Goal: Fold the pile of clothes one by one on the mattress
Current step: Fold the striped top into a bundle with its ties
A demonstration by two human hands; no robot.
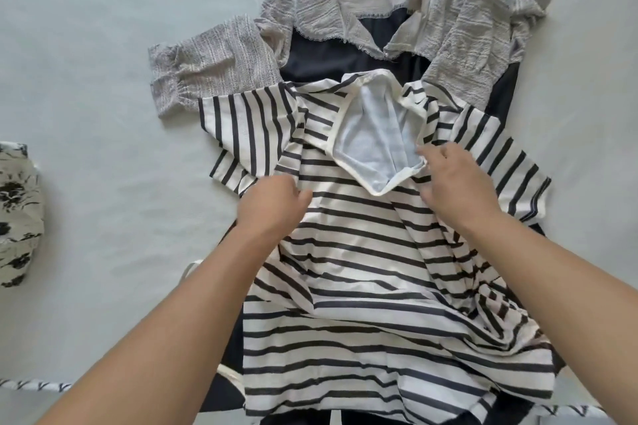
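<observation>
- Striped shirt (362,269): spread atop pile on mattress (86,62).
- Left hand (272,203): fingers curled, gripping shirt's shoulder.
- Right hand (455,183): fingers bent, pressing beside collar; grip unclear.

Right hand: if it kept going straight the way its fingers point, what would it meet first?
Probably the white neckline of the striped shirt: the right hand points up-left at it, fingertips about touching already.
</observation>
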